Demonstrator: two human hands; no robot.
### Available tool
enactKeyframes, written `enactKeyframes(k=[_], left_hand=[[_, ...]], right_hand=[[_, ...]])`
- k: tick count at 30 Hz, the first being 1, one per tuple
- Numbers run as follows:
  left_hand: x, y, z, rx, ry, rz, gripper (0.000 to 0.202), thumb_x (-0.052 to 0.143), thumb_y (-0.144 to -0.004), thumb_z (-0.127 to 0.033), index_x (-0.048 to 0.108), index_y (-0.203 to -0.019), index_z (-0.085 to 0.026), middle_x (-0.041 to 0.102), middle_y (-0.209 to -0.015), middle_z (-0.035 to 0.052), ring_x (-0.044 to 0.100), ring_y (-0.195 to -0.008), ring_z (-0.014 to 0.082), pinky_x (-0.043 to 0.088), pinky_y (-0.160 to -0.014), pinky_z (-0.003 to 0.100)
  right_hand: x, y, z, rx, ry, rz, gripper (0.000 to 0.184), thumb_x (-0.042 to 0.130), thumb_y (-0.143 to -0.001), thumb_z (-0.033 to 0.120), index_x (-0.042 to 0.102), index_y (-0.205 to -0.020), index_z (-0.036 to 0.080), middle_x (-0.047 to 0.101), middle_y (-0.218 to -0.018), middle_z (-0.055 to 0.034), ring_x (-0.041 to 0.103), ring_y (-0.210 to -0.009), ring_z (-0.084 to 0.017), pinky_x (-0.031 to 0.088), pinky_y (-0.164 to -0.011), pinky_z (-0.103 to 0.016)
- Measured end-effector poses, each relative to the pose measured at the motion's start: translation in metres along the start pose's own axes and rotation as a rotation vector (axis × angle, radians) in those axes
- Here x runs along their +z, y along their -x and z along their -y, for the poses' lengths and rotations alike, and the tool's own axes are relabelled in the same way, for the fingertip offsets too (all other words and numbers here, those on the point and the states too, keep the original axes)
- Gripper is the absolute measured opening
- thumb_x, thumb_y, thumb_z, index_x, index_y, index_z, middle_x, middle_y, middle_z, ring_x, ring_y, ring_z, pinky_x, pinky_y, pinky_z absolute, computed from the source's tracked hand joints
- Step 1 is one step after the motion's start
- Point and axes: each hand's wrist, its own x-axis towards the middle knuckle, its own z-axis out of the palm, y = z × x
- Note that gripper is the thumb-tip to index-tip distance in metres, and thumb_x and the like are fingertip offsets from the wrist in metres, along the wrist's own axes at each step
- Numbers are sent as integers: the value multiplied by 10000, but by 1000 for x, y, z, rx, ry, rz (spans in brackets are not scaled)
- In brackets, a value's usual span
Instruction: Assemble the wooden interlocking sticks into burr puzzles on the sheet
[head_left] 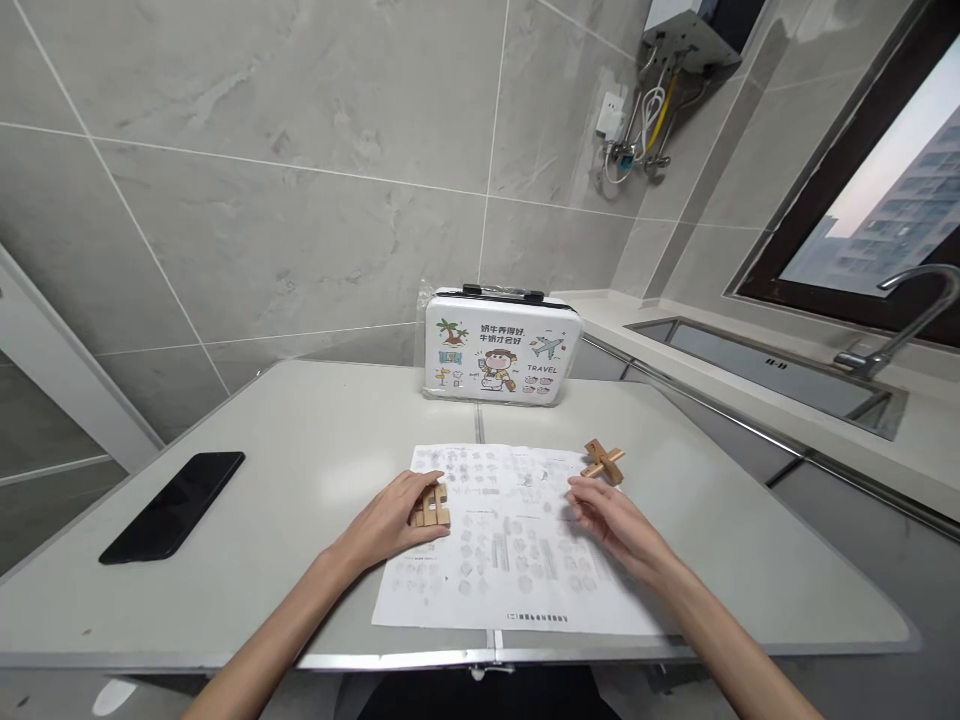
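Two bare hands work over a printed sheet [487,605] laid near the front edge of a pale folding table [300,430], its small print too blurred to read. Taking the sheet as a clock face, with 12 toward the wall, the right hand [619,525] is at 3 o'clock, fingers loosely curled; whether anything is pinched inside cannot be told. At about 10, the left hand [394,512] spans a flat cluster of notched wooden bars [430,508], thumb on the near side and fingers on the far side. Even, light pressure from those two sides would likely hold the bars in line, while a hard squeeze could skew them; a thumb clear of the notches leaves the openings in sight. Between 1 and 2, at the sheet's edge, lie crossed wooden pieces [604,463], close by the right fingertips, contact uncertain. Lifting them calls for a pinch on one bar's sides, lest the cross twist. A dark phone [176,507] rests at 9, well apart from the hands. Farther off, a cartoon-printed white case [491,350] stands at 12; at 2, beyond the table, are a sink [750,360] and its faucet [904,335].
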Motion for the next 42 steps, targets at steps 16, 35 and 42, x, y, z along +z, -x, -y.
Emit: enactKeyframes(k=[16, 35, 42], left_hand=[[69, -62, -48, 310, 196, 131, 674, 858, -803, -467, 613, -1396, -262, 688, -1228, 129, 630, -1123, 335, 483, -935, 420], [37, -62, -19, 344, 150, 158, 566, 901, -737, -513, 671, -1170, -231, 632, -1203, 92, 605, -1136, 310, 528, -961, 439], [48, -66, -19, 165, 516, 34, 649, 876, -765, -301, 582, -1341, -249, 673, -1316, 92, 722, -1063, 245, 585, -965, 396]], right_hand=[[43, 29, -26, -420, 1264, 249, 164, 554, -972, 270, 651, -1102, 240, 695, -824, -16, 623, -696, -222, 379, -622, -310], [49, 36, -62, -566, 1315, 4, 283, 632, -1000, 528, 639, -988, 245, 628, -752, 17, 577, -644, -194, 395, -626, -301], [45, 32, -64, -605, 954, -48, 337, 512, -1065, 495, 602, -1251, 229, 652, -769, -1, 618, -663, -209, 492, -650, -317]])
